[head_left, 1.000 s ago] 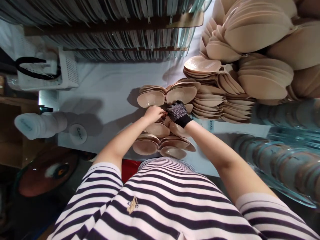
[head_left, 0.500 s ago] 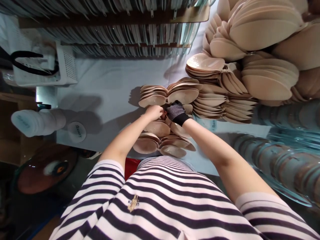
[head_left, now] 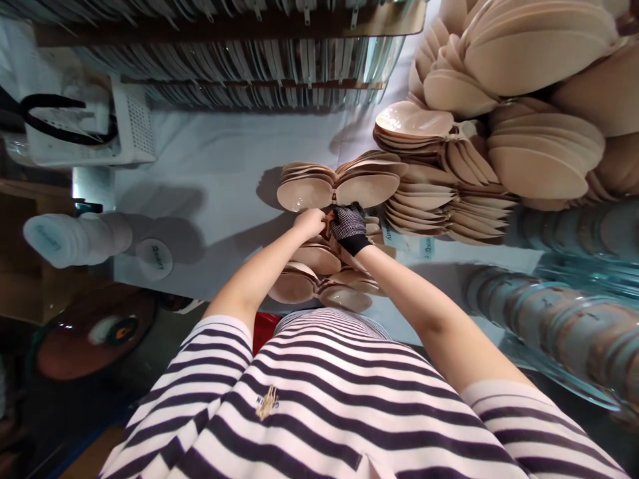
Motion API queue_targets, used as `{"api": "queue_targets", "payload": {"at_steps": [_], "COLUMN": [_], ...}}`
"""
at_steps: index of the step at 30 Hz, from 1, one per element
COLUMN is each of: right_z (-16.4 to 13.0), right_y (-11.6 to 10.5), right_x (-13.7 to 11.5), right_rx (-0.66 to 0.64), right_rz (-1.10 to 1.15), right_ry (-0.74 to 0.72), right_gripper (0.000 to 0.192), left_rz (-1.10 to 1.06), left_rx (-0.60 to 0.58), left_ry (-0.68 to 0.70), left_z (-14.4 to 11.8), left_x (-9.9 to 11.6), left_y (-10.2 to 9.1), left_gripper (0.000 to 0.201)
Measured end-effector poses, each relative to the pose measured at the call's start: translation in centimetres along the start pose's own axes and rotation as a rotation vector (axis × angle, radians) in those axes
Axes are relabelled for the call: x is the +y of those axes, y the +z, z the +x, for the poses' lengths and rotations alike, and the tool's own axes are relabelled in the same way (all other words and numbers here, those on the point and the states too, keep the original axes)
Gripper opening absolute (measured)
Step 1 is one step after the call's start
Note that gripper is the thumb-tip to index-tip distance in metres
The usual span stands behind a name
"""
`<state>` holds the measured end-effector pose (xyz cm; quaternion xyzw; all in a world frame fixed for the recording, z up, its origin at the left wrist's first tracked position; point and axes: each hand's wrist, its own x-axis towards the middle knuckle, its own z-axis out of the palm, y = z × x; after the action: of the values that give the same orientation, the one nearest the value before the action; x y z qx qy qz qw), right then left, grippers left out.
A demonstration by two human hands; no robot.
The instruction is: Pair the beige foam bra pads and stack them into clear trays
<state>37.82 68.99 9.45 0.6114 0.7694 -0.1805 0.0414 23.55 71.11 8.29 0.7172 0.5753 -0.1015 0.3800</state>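
Top cup pair (head_left: 339,189) of far stack now seen lifted and opened flat compared with a moment ago, inner faces shown; handling of that pair judged underway. Left hand (head_left: 309,221) bare, right hand (head_left: 349,223) gloved, both met at pair's centre bridge, mid-desk (head_left: 219,166). Fingers curled together, pinching bridge. Forearms stretched forward over near stack (head_left: 319,283) at desk's near edge. Larger piles (head_left: 499,133) heaped at right edge.

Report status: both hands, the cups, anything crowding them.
Left hand bare, right hand gloved, both pinching at the middle of a beige cup pair. Cup stacks close ahead and below. Grip itself hidden.
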Motion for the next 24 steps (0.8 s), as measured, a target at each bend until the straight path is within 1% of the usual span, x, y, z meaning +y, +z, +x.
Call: {"api": "queue_targets", "payload": {"at_steps": [3,5,7,9,10,12,15,18,21,24], "right_z": [-0.1,0.4,1.4,2.8,3.5,4.6,5.5,5.8,5.8,5.3], "right_y": [-1.7,-3.3,-4.8,-5.9,-6.2,-6.6,-6.8,-6.9,-6.8,-6.5], "right_x": [0.4,1.0,1.6,2.0,2.1,1.9,1.2,0.6,0.2,-0.1], "right_rx": [-0.051,-0.006,0.095,0.154,0.156,0.133,0.069,0.003,-0.021,-0.041], "right_rz": [-0.066,-0.118,-0.151,-0.178,-0.191,-0.223,-0.282,-0.335,-0.353,-0.341], "right_ry": [-0.025,-0.055,-0.108,-0.155,-0.17,-0.181,-0.17,-0.143,-0.118,-0.136], "right_gripper": [0.03,0.035,0.038,0.039,0.039,0.038,0.036,0.035,0.039,0.041], "left_rz": [0.075,0.104,0.11,0.125,0.14,0.174,0.21,0.217,0.21,0.206], "left_rx": [0.023,0.083,0.215,0.378,0.441,0.511,0.551,0.592,0.623,0.614], "left_ry": [0.065,0.136,0.21,0.267,0.281,0.291,0.272,0.239,0.244,0.281], "left_z": [-0.9,-1.5,-1.8,-1.4,-1.0,-0.1,1.3,2.0,2.1,1.6], "left_x": [-0.1,0.0,0.4,1.0,1.2,1.6,1.4,1.0,0.9,1.0], "left_y": [-0.9,-2.1,-3.3,-4.2,-4.4,-4.6,-3.8,-2.9,-2.5,-2.8], "left_gripper": [0.031,0.036,0.036,0.034,0.033,0.033,0.034,0.037,0.039,0.032]}}
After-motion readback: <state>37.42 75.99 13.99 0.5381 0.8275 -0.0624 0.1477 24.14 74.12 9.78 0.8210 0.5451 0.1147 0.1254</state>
